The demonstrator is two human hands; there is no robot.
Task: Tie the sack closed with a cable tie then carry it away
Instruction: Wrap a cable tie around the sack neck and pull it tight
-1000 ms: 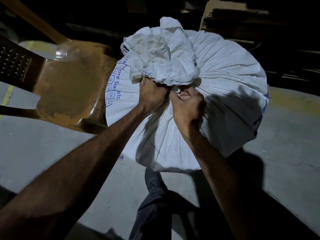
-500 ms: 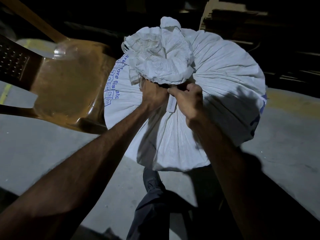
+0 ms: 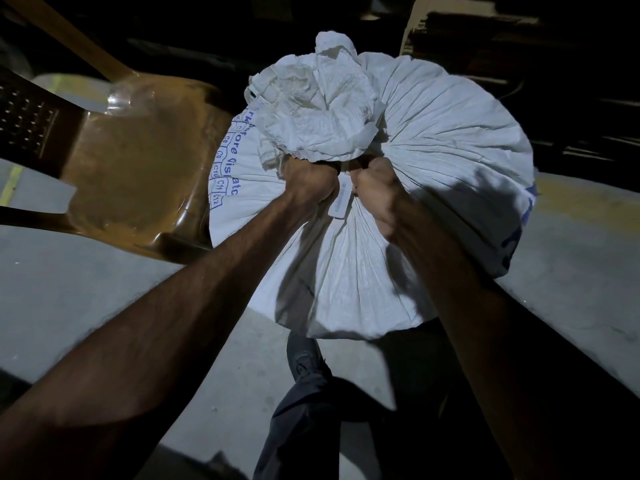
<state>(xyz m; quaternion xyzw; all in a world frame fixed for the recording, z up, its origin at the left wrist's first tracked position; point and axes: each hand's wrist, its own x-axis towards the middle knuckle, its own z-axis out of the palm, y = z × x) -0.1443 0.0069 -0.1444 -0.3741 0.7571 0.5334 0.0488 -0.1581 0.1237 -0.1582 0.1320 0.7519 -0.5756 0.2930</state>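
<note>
A full white woven sack (image 3: 446, 140) with blue print stands on the floor in front of me. Its gathered mouth (image 3: 318, 112) bunches up above a tight neck. My left hand (image 3: 310, 185) is clenched around the neck from the left. My right hand (image 3: 375, 194) is a fist on the right side of the neck, pressed against the cloth. Between the two hands a small white tag of the cable tie (image 3: 340, 202) lies flat on the sack. The band around the neck is hidden by my fingers.
A brown plastic chair (image 3: 131, 174) lies tipped over, touching the sack's left side. My shoe (image 3: 306, 358) and dark trouser leg are just below the sack. Grey concrete floor (image 3: 86, 282) spreads left and right. Dark stacked boards (image 3: 519, 46) stand behind.
My right hand has turned and closed into a fist at the neck after pinching there. The white tag now shows between the hands. The sack has hardly moved.
</note>
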